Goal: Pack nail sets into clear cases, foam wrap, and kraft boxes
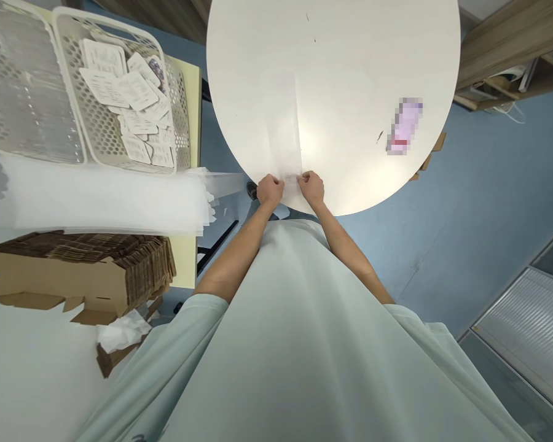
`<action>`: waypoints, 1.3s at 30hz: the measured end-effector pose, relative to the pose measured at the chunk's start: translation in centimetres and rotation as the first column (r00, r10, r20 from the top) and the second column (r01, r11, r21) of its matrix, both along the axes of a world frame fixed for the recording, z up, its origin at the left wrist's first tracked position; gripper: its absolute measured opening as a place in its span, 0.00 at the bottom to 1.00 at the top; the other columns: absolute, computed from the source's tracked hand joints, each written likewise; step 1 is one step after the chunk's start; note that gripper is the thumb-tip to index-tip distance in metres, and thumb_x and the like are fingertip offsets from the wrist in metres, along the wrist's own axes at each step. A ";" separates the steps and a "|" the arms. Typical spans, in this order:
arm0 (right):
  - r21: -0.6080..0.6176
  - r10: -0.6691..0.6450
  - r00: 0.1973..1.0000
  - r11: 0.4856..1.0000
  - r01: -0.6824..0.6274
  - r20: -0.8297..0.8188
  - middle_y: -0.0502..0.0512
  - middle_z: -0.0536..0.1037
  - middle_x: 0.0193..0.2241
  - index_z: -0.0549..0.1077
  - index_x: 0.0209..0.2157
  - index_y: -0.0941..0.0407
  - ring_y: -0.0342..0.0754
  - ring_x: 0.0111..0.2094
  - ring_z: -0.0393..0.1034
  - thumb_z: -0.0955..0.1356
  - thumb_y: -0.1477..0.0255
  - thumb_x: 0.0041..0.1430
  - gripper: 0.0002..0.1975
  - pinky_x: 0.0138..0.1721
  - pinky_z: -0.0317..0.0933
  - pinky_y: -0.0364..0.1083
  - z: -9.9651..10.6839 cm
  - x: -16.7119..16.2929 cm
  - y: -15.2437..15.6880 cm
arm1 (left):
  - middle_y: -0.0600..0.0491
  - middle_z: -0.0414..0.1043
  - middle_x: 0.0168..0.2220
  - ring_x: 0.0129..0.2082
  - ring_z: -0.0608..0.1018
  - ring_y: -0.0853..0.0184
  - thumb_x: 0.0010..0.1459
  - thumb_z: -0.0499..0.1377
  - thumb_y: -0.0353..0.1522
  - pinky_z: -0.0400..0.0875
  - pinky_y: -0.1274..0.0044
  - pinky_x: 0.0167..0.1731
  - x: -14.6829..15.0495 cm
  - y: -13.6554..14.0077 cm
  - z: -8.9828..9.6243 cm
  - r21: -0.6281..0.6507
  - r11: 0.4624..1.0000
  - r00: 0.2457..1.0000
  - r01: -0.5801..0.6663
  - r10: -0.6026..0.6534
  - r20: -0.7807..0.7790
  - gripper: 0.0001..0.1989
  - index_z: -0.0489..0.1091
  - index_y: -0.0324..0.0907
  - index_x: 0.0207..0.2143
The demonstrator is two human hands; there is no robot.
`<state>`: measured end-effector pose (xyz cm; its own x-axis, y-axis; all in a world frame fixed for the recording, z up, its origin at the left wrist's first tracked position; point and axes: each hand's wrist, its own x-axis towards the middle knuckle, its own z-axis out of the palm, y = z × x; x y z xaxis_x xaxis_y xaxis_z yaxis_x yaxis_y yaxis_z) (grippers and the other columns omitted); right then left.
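A clear plastic bag (284, 129) lies flat on the round white table (350, 73), stretching away from the near edge. My left hand (270, 190) pinches its near end at the left corner. My right hand (311, 186) pinches the same end at the right corner. Both hands sit at the table's near rim, close together, fingers curled on the bag's opening.
To the left, a white perforated basket (177, 92) holds several white packets (129, 104), beside a second basket (23, 92). A stack of clear bags (101, 199) and flattened cardboard boxes (87, 264) lie below them. A small pink item (404, 126) rests on the table's right side.
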<state>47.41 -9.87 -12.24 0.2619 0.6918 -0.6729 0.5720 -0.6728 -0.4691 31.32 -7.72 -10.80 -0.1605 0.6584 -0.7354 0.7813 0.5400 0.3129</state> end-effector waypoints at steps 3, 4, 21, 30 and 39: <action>0.007 0.004 1.000 1.000 -0.004 0.000 0.65 0.85 0.53 0.77 0.51 0.55 0.59 0.55 0.80 0.70 0.62 0.75 0.12 0.60 0.73 0.58 0.3 -0.1 0.1 | 0.41 0.84 0.55 0.58 0.82 0.51 0.73 0.58 0.32 0.76 0.60 0.61 -0.2 -0.2 -0.2 0.014 0.999 1.000 0.029 -0.029 -0.011 0.07 0.77 0.44 0.46; 0.011 0.001 1.000 1.000 -0.001 -0.002 0.65 0.85 0.53 0.77 0.51 0.55 0.59 0.55 0.80 0.70 0.62 0.75 0.12 0.60 0.73 0.58 0.4 -0.1 0.2 | 0.41 0.84 0.54 0.57 0.83 0.51 0.73 0.57 0.32 0.76 0.60 0.61 -0.3 -0.3 -0.3 0.020 0.999 0.999 0.042 -0.042 -0.018 0.08 0.77 0.44 0.46; 0.031 -0.103 0.992 0.994 0.106 -0.079 0.61 0.88 0.48 0.77 0.48 0.52 0.60 0.54 0.84 0.74 0.60 0.73 0.12 0.61 0.74 0.58 -0.4 0.3 0.1 | 0.33 0.60 0.81 0.84 0.58 0.43 0.75 0.56 0.40 0.56 0.49 0.80 -2.5 -2.5 -1.6 0.530 0.667 0.687 0.524 -0.699 0.200 0.34 0.62 0.40 0.78; 0.008 -0.086 0.986 0.996 0.088 -0.146 0.58 0.88 0.42 0.77 0.49 0.53 0.58 0.48 0.85 0.74 0.59 0.71 0.13 0.58 0.76 0.57 -0.4 1.0 0.7 | 0.30 0.62 0.79 0.81 0.63 0.38 0.70 0.62 0.34 0.60 0.46 0.78 -2.3 -1.4 -1.4 0.469 0.679 0.701 0.564 -0.694 0.162 0.37 0.62 0.37 0.78; 0.288 0.526 0.845 0.798 -0.529 0.093 0.64 0.73 0.75 0.74 0.70 0.54 0.62 0.76 0.65 0.58 0.81 0.74 0.30 0.72 0.67 0.67 3.3 2.2 0.1 | 0.34 0.71 0.71 0.75 0.69 0.41 0.58 0.62 0.24 0.67 0.48 0.76 -2.2 -0.8 -1.0 0.447 0.730 0.749 0.517 -0.638 0.177 0.35 0.72 0.37 0.70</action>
